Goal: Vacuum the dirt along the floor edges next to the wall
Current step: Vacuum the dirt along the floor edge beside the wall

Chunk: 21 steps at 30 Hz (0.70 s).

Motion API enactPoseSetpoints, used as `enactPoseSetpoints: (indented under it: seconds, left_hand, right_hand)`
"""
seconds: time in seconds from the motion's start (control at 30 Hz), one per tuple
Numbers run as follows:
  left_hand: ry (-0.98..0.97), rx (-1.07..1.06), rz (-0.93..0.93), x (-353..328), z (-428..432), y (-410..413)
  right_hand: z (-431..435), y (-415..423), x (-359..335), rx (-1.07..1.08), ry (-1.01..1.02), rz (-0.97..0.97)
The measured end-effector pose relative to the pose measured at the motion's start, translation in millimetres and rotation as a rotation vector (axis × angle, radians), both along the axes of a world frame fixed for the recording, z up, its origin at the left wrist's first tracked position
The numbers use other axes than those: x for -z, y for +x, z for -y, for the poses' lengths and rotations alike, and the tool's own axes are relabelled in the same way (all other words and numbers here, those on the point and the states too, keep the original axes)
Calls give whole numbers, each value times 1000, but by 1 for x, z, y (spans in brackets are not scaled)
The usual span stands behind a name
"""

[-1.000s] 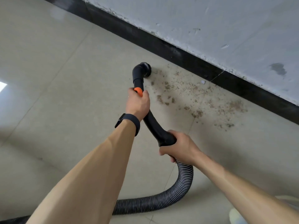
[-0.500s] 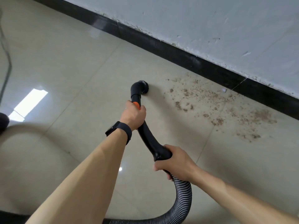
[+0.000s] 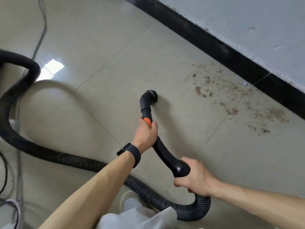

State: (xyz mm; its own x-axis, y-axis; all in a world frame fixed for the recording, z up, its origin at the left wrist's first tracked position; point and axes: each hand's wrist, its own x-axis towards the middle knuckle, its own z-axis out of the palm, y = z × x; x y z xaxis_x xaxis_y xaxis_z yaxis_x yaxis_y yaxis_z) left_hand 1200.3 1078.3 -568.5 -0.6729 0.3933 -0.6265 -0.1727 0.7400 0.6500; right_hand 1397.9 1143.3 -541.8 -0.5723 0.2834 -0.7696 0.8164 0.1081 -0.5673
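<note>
A black vacuum wand [image 3: 163, 151] curves up to a round brush nozzle [image 3: 152, 96] that rests on the beige tile floor. My left hand [image 3: 145, 133], with a dark watch on the wrist, grips the wand at its orange collar. My right hand [image 3: 194, 177] holds the wand's lower end where the ribbed hose [image 3: 203, 207] joins. Brown dirt [image 3: 231, 96] is scattered over the floor to the right of the nozzle, up to the black skirting [image 3: 214, 45] below the pale wall [image 3: 255, 22]. The nozzle sits clear of the dirt.
The hose [image 3: 18, 136] loops wide across the floor on the left. Thin cables [image 3: 41, 30] run along the left side. My shoe [image 3: 130, 202] and grey trouser leg show at the bottom, beside the hose.
The nozzle has drawn back from the skirting and the dirt patch, toward me and to the left. My view has swung left, bringing the hose loop and cables into sight.
</note>
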Motion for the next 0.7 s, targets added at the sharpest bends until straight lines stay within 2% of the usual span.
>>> enactPoseSetpoints:
  seconds: [0.4,0.7]
  left_hand:
    - [12,93,115,-5,-19,37]
    - [-5,157,78,6,-25,76]
  right_hand:
    - [-5,51,2,124,-49,9]
    - [4,90,4,170,-57,21]
